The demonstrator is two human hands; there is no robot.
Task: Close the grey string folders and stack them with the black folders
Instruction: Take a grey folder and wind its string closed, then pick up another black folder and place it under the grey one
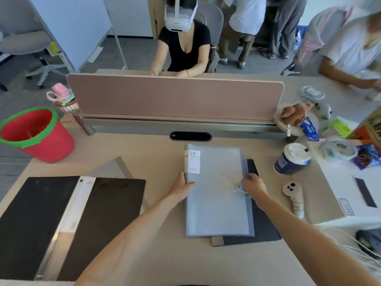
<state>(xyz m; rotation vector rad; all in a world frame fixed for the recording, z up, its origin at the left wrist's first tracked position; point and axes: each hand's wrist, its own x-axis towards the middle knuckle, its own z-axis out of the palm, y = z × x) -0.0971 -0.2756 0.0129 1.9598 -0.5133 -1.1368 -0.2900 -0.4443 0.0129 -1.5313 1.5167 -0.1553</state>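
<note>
A grey string folder [216,195] lies closed in the middle of the desk, on top of a black folder [263,230] that shows along its right and bottom edges. A white label reading "20" sits at the grey folder's top left corner. My left hand [182,184] grips the grey folder's left edge. My right hand [254,185] holds its right edge beside the white string and button clasp [238,188]. A black folder [68,221] lies open flat at the left, with a white spine strip down its middle.
A red bucket with a green rim [35,133] stands at the far left. A dark blue lidded coffee cup [292,158] and a small white tube [294,198] sit right of the folders. A pink desk divider [175,98] runs across the back, with a seated person behind it.
</note>
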